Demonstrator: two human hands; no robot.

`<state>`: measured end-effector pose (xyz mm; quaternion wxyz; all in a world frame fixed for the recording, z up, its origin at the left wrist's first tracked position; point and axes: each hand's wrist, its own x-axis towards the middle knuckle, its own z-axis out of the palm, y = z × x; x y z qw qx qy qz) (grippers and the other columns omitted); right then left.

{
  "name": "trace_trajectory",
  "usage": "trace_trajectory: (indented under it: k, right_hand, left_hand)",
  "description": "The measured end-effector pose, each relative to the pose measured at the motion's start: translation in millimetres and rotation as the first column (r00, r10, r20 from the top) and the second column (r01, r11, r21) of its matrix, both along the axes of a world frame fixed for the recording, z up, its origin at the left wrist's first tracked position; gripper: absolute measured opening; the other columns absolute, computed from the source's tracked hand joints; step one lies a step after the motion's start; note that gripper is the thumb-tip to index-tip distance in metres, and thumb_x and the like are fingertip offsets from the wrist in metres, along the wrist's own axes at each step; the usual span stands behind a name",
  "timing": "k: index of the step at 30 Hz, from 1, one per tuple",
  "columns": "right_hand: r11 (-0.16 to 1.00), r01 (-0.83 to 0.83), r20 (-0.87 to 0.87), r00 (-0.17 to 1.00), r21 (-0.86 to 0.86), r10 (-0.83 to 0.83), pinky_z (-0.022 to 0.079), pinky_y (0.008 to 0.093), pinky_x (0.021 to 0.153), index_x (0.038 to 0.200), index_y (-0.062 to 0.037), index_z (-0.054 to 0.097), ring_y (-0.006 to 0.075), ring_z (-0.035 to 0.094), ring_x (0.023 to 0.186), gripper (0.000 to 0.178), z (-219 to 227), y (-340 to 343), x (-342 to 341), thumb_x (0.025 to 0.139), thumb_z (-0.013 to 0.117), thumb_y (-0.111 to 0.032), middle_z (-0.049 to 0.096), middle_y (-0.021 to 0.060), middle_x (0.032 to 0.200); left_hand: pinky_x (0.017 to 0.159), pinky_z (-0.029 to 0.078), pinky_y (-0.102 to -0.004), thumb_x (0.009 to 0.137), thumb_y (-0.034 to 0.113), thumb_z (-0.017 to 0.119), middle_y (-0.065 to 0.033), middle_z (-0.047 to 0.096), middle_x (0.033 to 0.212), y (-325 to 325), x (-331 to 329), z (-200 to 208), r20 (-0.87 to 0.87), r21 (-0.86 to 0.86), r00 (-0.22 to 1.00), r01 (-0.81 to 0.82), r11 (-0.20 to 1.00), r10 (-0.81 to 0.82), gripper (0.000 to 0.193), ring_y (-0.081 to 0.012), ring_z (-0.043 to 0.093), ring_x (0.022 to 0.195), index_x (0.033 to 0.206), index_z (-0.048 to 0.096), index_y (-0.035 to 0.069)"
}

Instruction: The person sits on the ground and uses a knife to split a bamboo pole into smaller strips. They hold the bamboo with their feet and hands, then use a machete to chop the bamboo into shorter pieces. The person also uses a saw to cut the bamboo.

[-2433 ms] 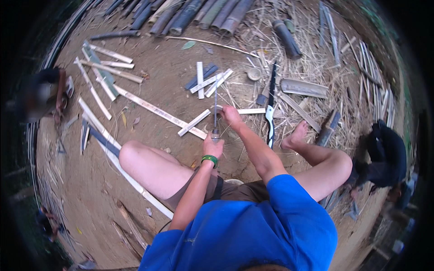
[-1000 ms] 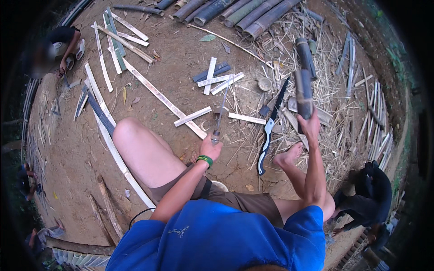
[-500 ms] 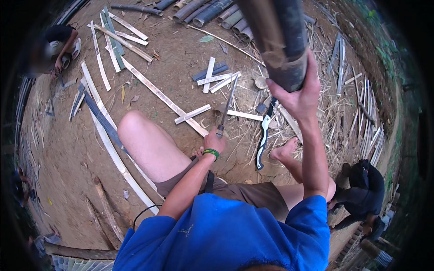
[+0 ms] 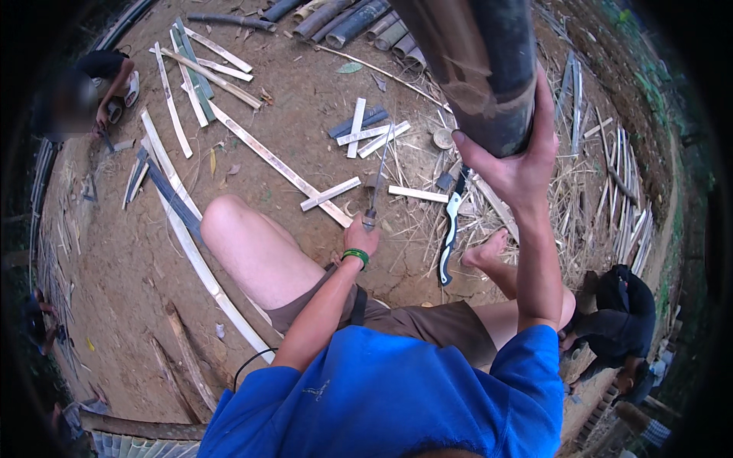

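Note:
My left hand (image 4: 360, 236), a green band on its wrist, is closed around the handle of a long-bladed knife (image 4: 381, 172). The narrow blade points up and away from me, above the dirt. On the right, my right hand (image 4: 518, 172) grips the lower end of a thick, dark bamboo pole (image 4: 489, 84), the thumb on its near side and the fingers partly hidden behind. The pole rises toward the camera and runs out of the top edge. Below it on the ground lies a folding saw (image 4: 450, 233) with a white and black handle.
Split bamboo strips (image 4: 267, 156) lie across the dirt ahead and left. Short pieces (image 4: 373, 137) cross near the blade. Bamboo poles (image 4: 353, 27) are stacked at the far side. Shavings (image 4: 569, 198) cover the right. One person (image 4: 111, 80) crouches far left, another (image 4: 618, 317) bends at right.
The bamboo pole and my right hand have shifted slightly right. The knife blade has turned a little and looks thinner. Both grips stay the same.

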<state>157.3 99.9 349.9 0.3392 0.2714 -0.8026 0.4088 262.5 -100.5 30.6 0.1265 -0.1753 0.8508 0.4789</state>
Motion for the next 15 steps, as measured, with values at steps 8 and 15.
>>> trace_trajectory:
  k: [8, 15]
  right_hand:
    - [0.827, -0.117, 0.633, 0.705, 0.550, -0.321, 0.058, 0.0483, 0.093, 0.159, -0.0180, 0.030, 0.0392, 0.069, 0.104, 0.109, -187, 16, 24, 0.067, 0.087, -0.030, 0.064, 0.0230, 0.118]
    - [0.944, 0.075, 0.282, 0.944, 0.323, -0.172, 0.058, 0.0443, 0.092, 0.157, -0.0153, 0.034, 0.0369, 0.069, 0.107, 0.105, -72, -10, 2, 0.067, 0.086, -0.027, 0.064, 0.0235, 0.125]
  left_hand:
    - [0.084, 0.052, -0.0509, 0.075, 0.018, 0.073, -0.0239, 0.070, 0.091, 16, -3, 13, 0.016, -0.017, 1.000, -0.016, 1.000, 0.016, 0.030, -0.0451, 0.067, 0.095, 0.098, 0.060, 0.003]
    - [0.082, 0.052, -0.0512, 0.078, 0.021, 0.074, -0.0251, 0.070, 0.091, 6, -2, 6, -0.040, -0.054, 0.998, -0.048, 0.997, 0.045, 0.029, -0.0463, 0.068, 0.093, 0.096, 0.061, 0.003]
